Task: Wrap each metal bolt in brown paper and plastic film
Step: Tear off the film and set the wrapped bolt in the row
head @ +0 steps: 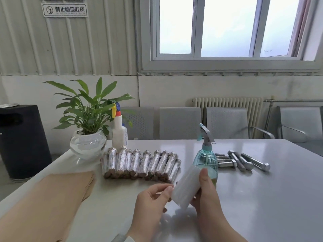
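White plastic film roll (186, 186) sits tilted between both hands, just above the table (262, 198) near its front edge. Right hand (208, 194) has its fingers curled round the roll's lower end, thumb up along the side. Left hand (153, 198) w/ fingers bent, fingertips at the roll's left edge; it looks like a pinch on the film edge, but can't tell for sure.

Wrapped bolts (141, 164) lie side by side in a long stacked row behind the hands, mid-table, silvery film over brown ends. Bare metal bolts (244, 160) lie in a loose heap to the right, well apart from the wrapped ones. Teal spray bottle (206, 158) stands upright between the two groups, just behind the roll. Brown paper sheets (52, 203) are stacked flat at the left front of the table.

At the far left corner: potted plant (88, 133) in a glass bowl, w/ a white spray bottle (119, 131) just beside it. Black bin (21, 140) stands on the floor left of the table. Grey chairs (227, 123) line the wall under the window (227, 27), a radiator (227, 102) behind them.
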